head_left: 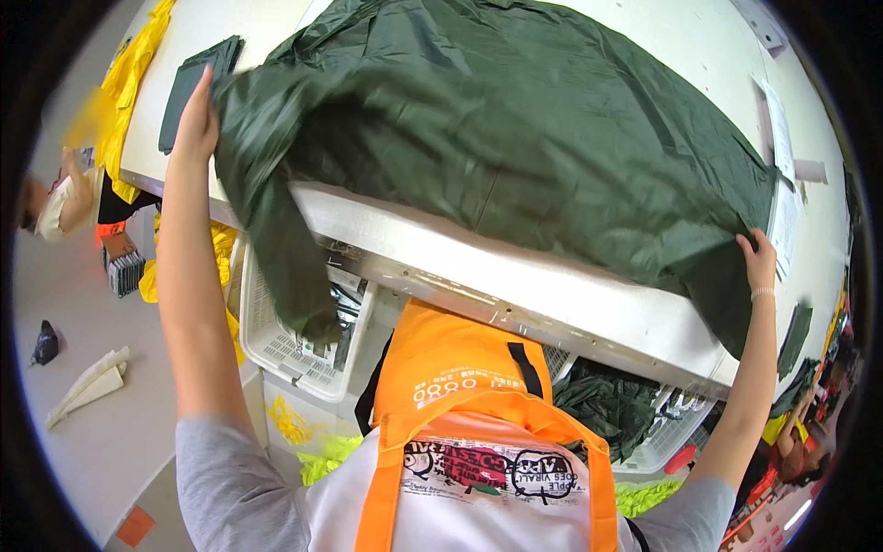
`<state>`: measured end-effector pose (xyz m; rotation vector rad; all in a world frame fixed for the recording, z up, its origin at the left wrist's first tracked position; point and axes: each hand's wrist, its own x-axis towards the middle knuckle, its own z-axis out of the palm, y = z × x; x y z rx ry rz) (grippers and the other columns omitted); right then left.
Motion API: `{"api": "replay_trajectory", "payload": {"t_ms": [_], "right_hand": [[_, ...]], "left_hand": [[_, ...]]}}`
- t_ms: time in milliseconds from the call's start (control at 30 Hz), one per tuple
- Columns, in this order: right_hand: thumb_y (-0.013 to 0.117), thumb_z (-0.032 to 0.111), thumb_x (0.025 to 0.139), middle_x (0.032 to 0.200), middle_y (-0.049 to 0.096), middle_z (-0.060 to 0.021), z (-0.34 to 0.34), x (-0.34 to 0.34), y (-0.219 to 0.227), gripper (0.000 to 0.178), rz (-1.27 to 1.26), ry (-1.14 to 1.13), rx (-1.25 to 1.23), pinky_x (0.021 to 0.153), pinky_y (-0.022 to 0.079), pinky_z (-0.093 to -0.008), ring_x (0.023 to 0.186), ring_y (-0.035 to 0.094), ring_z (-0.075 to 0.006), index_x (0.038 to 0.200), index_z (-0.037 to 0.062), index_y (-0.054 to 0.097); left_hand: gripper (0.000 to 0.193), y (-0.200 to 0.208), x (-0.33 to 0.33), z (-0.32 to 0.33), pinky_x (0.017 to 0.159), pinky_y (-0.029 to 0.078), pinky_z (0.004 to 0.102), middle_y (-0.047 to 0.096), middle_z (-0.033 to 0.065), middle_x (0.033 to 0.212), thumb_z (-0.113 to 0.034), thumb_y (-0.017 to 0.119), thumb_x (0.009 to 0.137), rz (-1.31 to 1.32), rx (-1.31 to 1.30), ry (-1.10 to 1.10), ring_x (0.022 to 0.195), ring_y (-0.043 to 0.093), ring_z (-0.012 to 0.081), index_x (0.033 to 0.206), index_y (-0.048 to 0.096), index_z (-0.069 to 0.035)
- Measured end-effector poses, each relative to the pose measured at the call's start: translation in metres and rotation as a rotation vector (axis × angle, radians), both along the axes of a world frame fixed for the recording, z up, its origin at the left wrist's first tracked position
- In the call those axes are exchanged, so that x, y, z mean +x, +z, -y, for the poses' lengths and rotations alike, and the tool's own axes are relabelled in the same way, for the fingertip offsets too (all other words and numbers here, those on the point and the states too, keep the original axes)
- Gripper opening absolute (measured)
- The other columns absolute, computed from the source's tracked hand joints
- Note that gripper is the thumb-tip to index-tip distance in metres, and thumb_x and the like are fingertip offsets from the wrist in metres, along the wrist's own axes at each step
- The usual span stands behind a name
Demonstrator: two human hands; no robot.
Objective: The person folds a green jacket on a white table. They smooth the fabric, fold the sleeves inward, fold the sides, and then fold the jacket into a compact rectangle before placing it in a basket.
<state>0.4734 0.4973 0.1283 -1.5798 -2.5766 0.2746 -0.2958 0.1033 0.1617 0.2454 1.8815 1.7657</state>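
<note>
A large dark green piece of thin, shiny fabric spreads over the white table and sags over its near edge; its front part is blurred by motion. At its left end my left hand grips the edge, with some fingers hidden by the cloth. My right hand pinches the right edge between closed fingers. My arms are stretched wide apart. From the left end a sleeve-like strip hangs down over a white basket. Just beyond my left hand lies a folded dark green stack.
Under the table edge stand a white basket with packets and another basket beside crumpled green fabric. Yellow fabric hangs at the table's left end. Papers lie at right. Another person is at far left.
</note>
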Motion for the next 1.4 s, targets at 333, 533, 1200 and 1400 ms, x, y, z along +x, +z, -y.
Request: {"api": "replay_trajectory", "payload": {"t_ms": [333,533,1200,1400], "right_hand": [[0.048,0.034,0.094,0.142,0.041,-0.0090,0.044,-0.058,-0.110,0.049,0.375,0.043,0.230,0.108,0.023,-0.0524,0.134,0.033,-0.0271,0.140,0.0168,0.038],[0.050,0.034,0.093,0.140,0.042,-0.0135,0.061,0.058,-0.107,0.049,0.427,-0.548,0.208,0.105,0.028,-0.0527,0.131,0.037,-0.0311,0.137,0.0142,0.042],[0.049,0.037,0.096,0.068,0.053,-0.0155,0.000,0.198,-0.084,0.044,-0.125,-0.673,0.031,0.062,0.041,-0.0337,0.063,0.048,-0.0276,0.077,-0.0031,0.046],[0.056,0.042,0.090,0.090,0.062,-0.0270,0.003,0.264,-0.132,0.042,0.124,-0.682,-0.079,0.074,0.046,-0.0449,0.086,0.059,-0.0441,0.097,0.0003,0.053]], "left_hand": [[0.062,-0.163,-0.026,0.092,0.095,0.041,0.0377,0.058,0.0242,0.117,-0.040,0.065,0.084,-0.983,-0.843,-0.180,0.112,0.054,0.0360,0.129,0.046,-0.001],[0.040,-0.200,-0.045,0.147,0.078,0.045,0.0384,0.062,0.0237,0.092,-0.030,0.064,0.086,-1.017,-0.870,-0.321,0.085,0.059,0.0379,0.099,0.057,0.007],[0.064,-0.201,-0.066,0.144,0.095,0.041,0.0410,0.054,0.0210,0.127,-0.041,0.061,0.082,-0.669,-1.474,-0.370,0.117,0.051,0.0365,0.130,0.045,-0.001],[0.059,-0.185,-0.074,0.182,0.094,0.042,0.0417,0.056,0.0202,0.125,-0.036,0.059,0.083,-0.742,-1.545,-0.415,0.115,0.053,0.0361,0.132,0.047,-0.005]]}}
